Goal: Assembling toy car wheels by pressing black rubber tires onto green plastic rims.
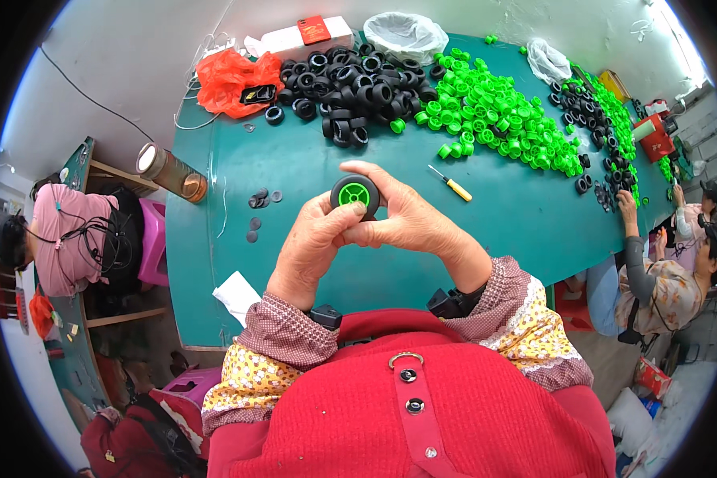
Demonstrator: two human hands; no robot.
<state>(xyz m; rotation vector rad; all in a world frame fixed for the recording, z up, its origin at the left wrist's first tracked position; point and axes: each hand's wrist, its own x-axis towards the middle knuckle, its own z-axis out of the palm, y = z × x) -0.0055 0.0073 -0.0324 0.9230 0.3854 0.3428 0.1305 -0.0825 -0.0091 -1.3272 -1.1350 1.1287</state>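
Between both hands, above the green table [295, 179], is a small toy wheel [356, 191]: a black tyre around a bright green spoked hub. My left hand [315, 235] is closed on its left side, with the thumb pressed across the hub's lower edge. My right hand [410, 215] grips it from the right, thumb below and fingers curving around behind the tyre. Some of those fingers are hidden by the wheel. Beyond the hands lies a heap of loose black tyres [354, 92]. To its right spreads a big pile of green hubs [498, 115].
A screwdriver [451, 185] with a yellow handle lies right of my hands. Several small dark discs [259, 197] and a brown bottle [171, 171] are at the left. A lined basin [406, 38] and red plastic bag [231, 80] stand behind. Co-workers [669, 279] sit at the right.
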